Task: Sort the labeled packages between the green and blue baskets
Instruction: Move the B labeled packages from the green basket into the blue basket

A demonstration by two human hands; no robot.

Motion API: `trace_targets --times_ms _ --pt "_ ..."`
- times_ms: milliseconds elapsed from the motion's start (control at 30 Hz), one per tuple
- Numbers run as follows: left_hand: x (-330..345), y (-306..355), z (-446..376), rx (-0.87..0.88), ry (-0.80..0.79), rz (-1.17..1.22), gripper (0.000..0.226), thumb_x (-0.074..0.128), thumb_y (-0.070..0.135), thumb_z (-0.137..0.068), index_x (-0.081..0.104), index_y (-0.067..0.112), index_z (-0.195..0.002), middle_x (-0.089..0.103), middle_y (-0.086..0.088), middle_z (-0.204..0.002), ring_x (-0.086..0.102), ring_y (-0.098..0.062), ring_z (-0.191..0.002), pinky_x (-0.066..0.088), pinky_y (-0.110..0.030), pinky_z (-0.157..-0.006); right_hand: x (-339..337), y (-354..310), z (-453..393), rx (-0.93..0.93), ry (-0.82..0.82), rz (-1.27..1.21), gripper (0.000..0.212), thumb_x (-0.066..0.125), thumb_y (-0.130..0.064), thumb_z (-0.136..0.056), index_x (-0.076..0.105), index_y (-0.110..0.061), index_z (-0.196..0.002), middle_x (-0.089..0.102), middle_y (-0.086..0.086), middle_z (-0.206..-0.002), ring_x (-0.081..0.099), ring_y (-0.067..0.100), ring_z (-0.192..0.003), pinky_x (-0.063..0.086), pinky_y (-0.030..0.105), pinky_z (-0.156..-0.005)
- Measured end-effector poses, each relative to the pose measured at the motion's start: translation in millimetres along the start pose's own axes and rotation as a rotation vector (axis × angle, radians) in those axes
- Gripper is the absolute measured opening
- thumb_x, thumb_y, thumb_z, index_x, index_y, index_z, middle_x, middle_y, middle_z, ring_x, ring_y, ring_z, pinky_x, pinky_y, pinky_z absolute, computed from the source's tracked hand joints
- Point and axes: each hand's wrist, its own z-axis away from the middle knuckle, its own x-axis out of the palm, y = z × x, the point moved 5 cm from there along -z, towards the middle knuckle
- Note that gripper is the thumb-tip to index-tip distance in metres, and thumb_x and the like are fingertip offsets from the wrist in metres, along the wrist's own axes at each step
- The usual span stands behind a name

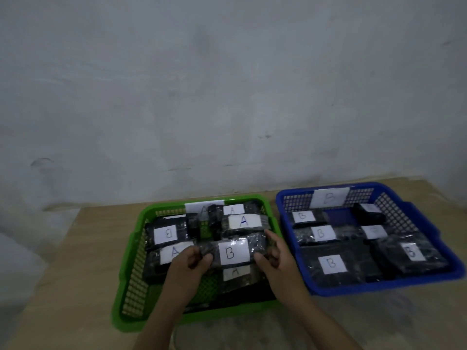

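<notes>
Both hands (192, 261) grip B package (231, 252) (over green basket (126, 286)).

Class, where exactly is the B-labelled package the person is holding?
In the head view, the B package is over the green basket, gripped between the left hand and right hand.

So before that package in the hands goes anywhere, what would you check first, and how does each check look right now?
1. Label on the held package readable: ok, it shows B.
2. Grip secure: ok, left hand and right hand each hold one end.
3. Target matches: ok, blue basket carries a B sign.
4. Space in the blue basket: ok, a bare patch shows near the back.
5. Package free of its neighbours in the green basket: cannot tell.
6. More B packages left in green: not ok, another B package lies at the left.
</notes>
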Motion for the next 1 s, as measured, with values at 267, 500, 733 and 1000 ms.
trace_targets --times_ms 267,500,733,1000 --pt "92 37 -10 0.1 0.069 -0.086 0.035 0.057 0.03 -0.087 0.049 0.022 -0.12 0.061 0.003 -0.106 0.055 -0.012 -0.093 0.043 -0.028 -0.081 -101 6 -9 0.007 0.205 -0.042 0.042 0.056 -0.005 -0.087 0.044 -0.037 -0.113 0.066 0.0 -0.1 0.062 0.007 -0.093 0.049 0.018 -0.077" --pt "181 58 -25 0.315 0.075 -0.63 0.065 0.013 0.059 -0.088 0.005 0.028 -0.144 0.001 0.003 -0.157 -0.019 -0.016 -0.141 -0.011 -0.037 -0.113 -178 21 -36 0.031 0.463 -0.026 0.049 0.058 -0.014 -0.087 0.038 -0.03 -0.128 0.054 0.001 -0.113 0.054 0.016 -0.103 0.047 0.035 -0.088" --pt "213 64 -41 0.433 0.243 -0.835 0.089 -0.019 0.06 -0.081 0.027 0.011 -0.139 0.017 -0.01 -0.149 -0.039 -0.003 -0.129 -0.012 -0.052 -0.113 -197 33 -96 0.059 0.438 0.05 0.04 0.056 -0.009 -0.087 0.044 -0.024 -0.122 0.054 0.003 -0.109 0.051 0.013 -0.09 0.039 0.028 -0.077" --pt "214 59 -44 0.333 0.196 -0.929 0.076 -0.003 0.051 -0.091 0.047 0.01 -0.131 0.042 -0.007 -0.14 -0.005 -0.008 -0.142 -0.008 -0.043 -0.109 -176 50 -138 0.098 0.332 0.328 0.042 0.05 -0.012 -0.091 0.042 -0.013 -0.132 0.057 0.017 -0.122 0.053 0.022 -0.095 0.042 0.028 -0.078"
